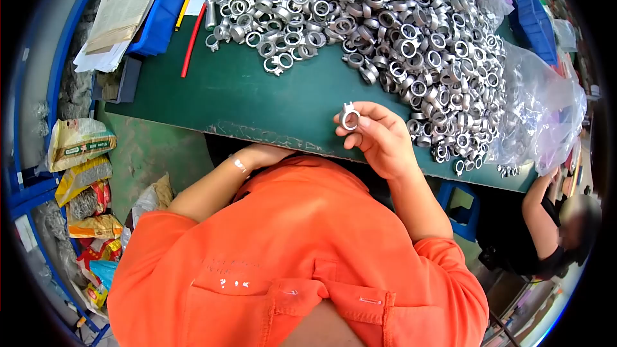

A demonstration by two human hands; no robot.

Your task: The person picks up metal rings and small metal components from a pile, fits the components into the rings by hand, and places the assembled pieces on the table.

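Between the thumb and fingers of my right hand (382,138) is a small silver metal ring clamp (349,117) with a lug on top, its hole facing me. That hand is raised over the table's near edge. My left hand (268,153) is down against my lap at the table edge, and its fingers are hidden. A large heap of similar metal rings (411,38) covers the far and right part of the green table (225,96). A few looser rings (278,62) lie at the heap's left front.
A red stick (193,42), a yellow pen (184,11) and a blue tray (164,13) with papers are at the back left. Clear plastic bags (536,103) lie at the right. Another person's arm (540,218) rests near the right table corner. Shelves with bags (83,144) stand left.
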